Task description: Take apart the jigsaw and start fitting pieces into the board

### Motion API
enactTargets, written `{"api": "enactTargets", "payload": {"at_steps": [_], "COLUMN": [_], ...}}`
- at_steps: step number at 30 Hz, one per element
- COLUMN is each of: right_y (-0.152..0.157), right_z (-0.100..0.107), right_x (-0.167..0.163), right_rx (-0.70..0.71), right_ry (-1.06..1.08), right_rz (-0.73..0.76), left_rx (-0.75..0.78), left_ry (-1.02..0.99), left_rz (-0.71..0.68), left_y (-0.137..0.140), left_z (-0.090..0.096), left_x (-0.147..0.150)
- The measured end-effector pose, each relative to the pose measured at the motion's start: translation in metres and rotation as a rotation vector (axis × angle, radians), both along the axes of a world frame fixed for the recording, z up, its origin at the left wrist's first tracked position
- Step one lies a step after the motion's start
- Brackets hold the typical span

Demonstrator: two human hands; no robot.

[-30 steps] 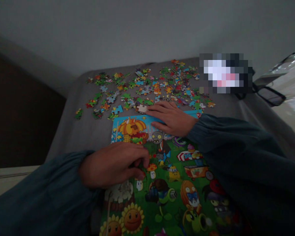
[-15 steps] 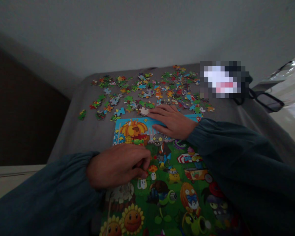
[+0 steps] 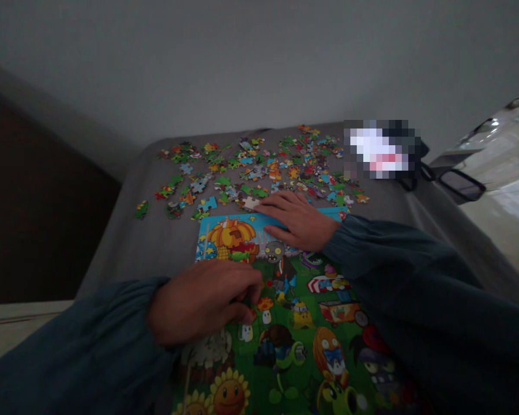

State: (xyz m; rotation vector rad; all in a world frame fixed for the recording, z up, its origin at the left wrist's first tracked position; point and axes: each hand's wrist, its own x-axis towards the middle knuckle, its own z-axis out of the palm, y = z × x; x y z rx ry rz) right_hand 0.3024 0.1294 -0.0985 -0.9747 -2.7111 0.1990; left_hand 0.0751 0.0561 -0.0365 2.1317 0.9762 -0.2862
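Observation:
A colourful cartoon picture board [image 3: 289,357] lies in front of me, with a pumpkin, a zombie and sunflowers on it. Above its left side, my left hand [image 3: 210,297] is closed, fingers curled and thumb beneath; whatever may be in them is hidden. My right hand [image 3: 296,222] lies nearly flat over the board's far edge with fingers stretched out. Its fingertips touch or nearly touch a pale, blank-faced puzzle piece [image 3: 251,203]. Beyond the board, many loose puzzle pieces [image 3: 225,181] are scattered, among them a blue piece [image 3: 209,203] left of the pale one.
Grey cloth [image 3: 121,248] covers the surface, which ends at a pale wall [image 3: 242,63]. At the far right lie black-framed glasses [image 3: 462,183] beside a pixelated object [image 3: 383,150]. A dark panel [image 3: 38,196] stands to the left.
The view has shifted slightly, so the board and pieces appear a little lower and further left. Both hands keep nearly the same pose over the board.

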Motion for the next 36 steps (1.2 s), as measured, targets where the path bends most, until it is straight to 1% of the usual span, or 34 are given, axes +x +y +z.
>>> {"api": "enactTargets", "payload": {"at_steps": [4,6,10,13,18,23,27,31,34,36], "right_y": [-0.001,-0.002,-0.003,-0.002,-0.002,-0.002,-0.003,-0.003,-0.004,-0.008], "right_z": [0.002,0.004,0.003,0.001,-0.001,0.002,0.003,0.0,0.005,0.014], "right_x": [-0.001,-0.002,-0.002,-0.001,0.0,0.001,0.001,0.003,0.005,0.007], "right_rx": [0.015,0.03,0.032,0.042,0.069,0.075,0.075,0.109,0.123,0.068], "right_ry": [-0.033,-0.057,-0.095,-0.074,-0.023,0.018,0.033,0.022,0.041,0.069], "right_rz": [-0.025,-0.016,-0.005,-0.02,-0.022,-0.043,-0.127,-0.229,-0.204,-0.132], "left_rx": [0.025,0.023,0.034,0.072,0.096,0.138,0.094,0.097,0.09,0.086], "left_ry": [-0.027,-0.075,-0.161,-0.187,-0.206,-0.216,-0.229,-0.205,-0.177,-0.168], "left_rz": [-0.01,-0.056,-0.191,-0.233,-0.238,-0.212,-0.258,-0.261,-0.247,-0.241], "left_y": [0.001,0.002,0.005,0.007,0.011,0.012,0.012,0.013,0.012,0.012], "left_z": [-0.003,-0.004,-0.005,-0.002,0.002,0.0,-0.003,-0.004,-0.004,-0.003], "left_x": [-0.003,-0.004,-0.004,-0.005,-0.01,-0.011,-0.01,-0.009,-0.009,-0.009]}}
